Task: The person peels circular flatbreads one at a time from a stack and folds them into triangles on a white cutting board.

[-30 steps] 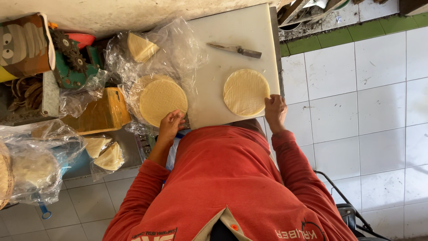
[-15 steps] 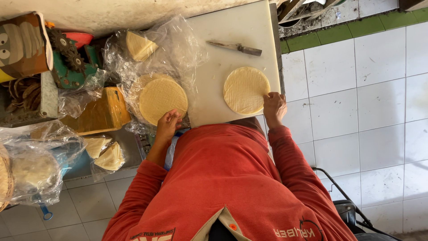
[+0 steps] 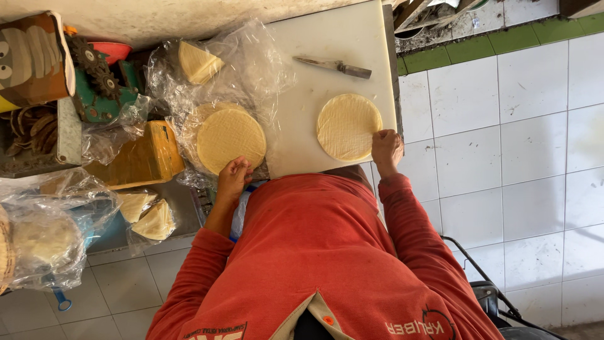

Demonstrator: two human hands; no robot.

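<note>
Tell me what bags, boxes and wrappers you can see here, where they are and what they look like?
Clear plastic wrap: crinkled, spread on the white board under the round stack by the left hand.
Cardboard carton: top left corner, brown with a cartoon face.
Yellow-orange box: left of the stack, blocky, lying tilted.
Clear bag: far left, crumpled, pale discs inside.
Small clear bag: below the box, holding pale wedges.

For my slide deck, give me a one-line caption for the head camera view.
Left hand at a stack of round wafers on plastic, right hand touching a single wafer on the white board, knife beyond.
</note>
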